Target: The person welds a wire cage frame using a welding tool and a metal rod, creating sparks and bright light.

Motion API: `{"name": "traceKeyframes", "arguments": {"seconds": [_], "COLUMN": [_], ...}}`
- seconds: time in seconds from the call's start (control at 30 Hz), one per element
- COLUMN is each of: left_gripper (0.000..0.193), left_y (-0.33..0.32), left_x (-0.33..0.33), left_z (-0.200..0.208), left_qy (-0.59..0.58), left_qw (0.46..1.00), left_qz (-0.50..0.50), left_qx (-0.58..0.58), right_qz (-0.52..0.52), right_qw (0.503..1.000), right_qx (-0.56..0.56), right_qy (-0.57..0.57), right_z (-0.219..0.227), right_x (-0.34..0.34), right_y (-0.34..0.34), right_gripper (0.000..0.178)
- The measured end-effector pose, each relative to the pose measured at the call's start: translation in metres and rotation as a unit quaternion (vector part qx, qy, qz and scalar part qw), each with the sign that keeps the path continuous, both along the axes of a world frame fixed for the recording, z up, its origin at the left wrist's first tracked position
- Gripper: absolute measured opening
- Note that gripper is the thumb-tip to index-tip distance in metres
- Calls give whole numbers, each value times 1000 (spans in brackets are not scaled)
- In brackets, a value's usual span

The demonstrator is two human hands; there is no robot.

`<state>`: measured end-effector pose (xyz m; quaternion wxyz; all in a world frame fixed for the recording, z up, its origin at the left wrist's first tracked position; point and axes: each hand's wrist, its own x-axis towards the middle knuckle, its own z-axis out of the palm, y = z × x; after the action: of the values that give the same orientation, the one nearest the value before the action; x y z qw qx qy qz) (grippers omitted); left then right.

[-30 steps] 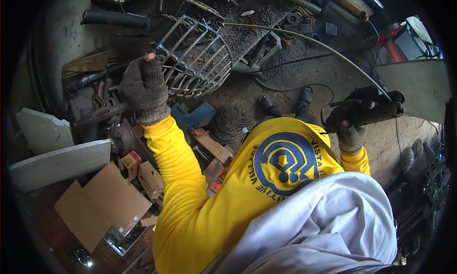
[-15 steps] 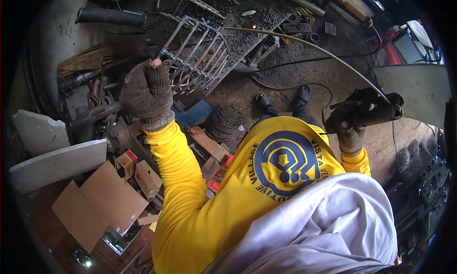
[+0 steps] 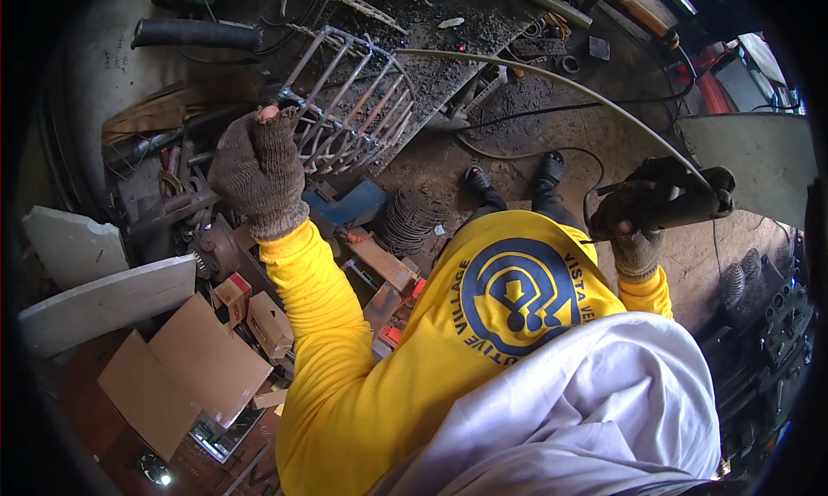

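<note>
In a brown knit glove, my left hand (image 3: 259,168) is closed around the near left side of a welded steel rod cage (image 3: 366,91), its thumb tip bare. Parallel bars cross the cage, and bright weld spots show at some joints. Off to the right, my gloved right hand (image 3: 640,250) grips a dark electrode holder (image 3: 668,204), which hides most of its fingers. A long grey welding rod (image 3: 569,84) reaches from the holder leftward to the cage's upper right corner. Its tip is at or very near the metal; contact cannot be made out.
A grit-covered steel table (image 3: 440,73) lies beyond the cage. A coil of wire (image 3: 411,222), a blue metal piece (image 3: 349,204) and cardboard (image 3: 185,367) lie around my left arm. A cable (image 3: 517,157) snakes over the floor, and an orange power tool (image 3: 634,11) lies far right.
My left hand and the cage have shifted slightly left. The rod's tip has moved slightly left too, while the right hand stays almost in place.
</note>
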<state>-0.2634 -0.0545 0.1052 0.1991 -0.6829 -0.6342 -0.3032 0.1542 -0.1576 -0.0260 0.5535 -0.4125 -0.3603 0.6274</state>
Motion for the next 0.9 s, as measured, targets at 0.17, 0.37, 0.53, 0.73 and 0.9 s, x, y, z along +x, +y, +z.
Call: {"name": "traceKeyframes", "arguments": {"seconds": [0.17,0.37,0.53,0.73,0.9], "left_gripper": [39,38,38,39,41], "left_y": [-1,-3,-4,-4,-5], "left_x": [-2,-8,-3,-1,-1], "left_z": [-4,-5,-3,-4,-3], "left_qy": [-94,-100,-81,-104,-96], "left_qw": [995,995,996,994,995], "left_qz": [8,17,18,10,19], "left_qx": [13,19,13,18,9], "right_qz": [-3,-2,6,9,8], "right_qw": [999,998,999,999,1000], "right_qx": [7,12,3,-4,-5], "right_qy": [43,61,48,36,19], "right_z": [-2,-9,0,12,5], "right_x": [0,-3,-3,-8,-6], "right_y": [3,1,-1,2,0], "right_gripper": [52,53,54,55,56]}}
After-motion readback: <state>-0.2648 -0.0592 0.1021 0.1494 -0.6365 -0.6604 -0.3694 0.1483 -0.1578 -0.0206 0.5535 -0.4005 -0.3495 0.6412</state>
